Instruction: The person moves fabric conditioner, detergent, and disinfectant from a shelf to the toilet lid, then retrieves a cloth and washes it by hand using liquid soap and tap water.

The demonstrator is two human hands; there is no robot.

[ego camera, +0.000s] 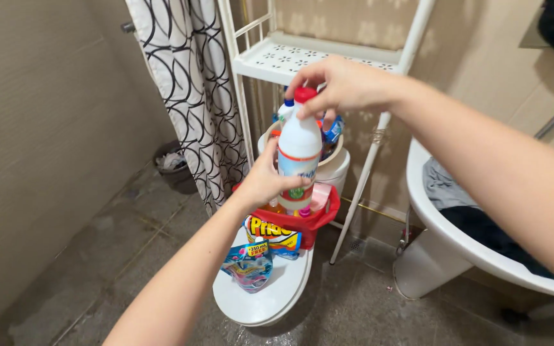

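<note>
While above the toilet lid:
Left hand: clasps white bottle low.
Right hand: pinches its red cap.

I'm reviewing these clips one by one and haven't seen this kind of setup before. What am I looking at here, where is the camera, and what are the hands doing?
There is no machine here: a person wears a camera on the head, so the one picture looks down along their own arms into a bathroom. The left hand grips the body of a white bottle, while the right hand pinches its red cap. Below, a closed toilet lid carries a red basket of cleaning supplies and two refill pouches. A white shelf rack stands over the toilet, a patterned shower curtain hangs left, and a sink holding dark cloth sits right.
</note>
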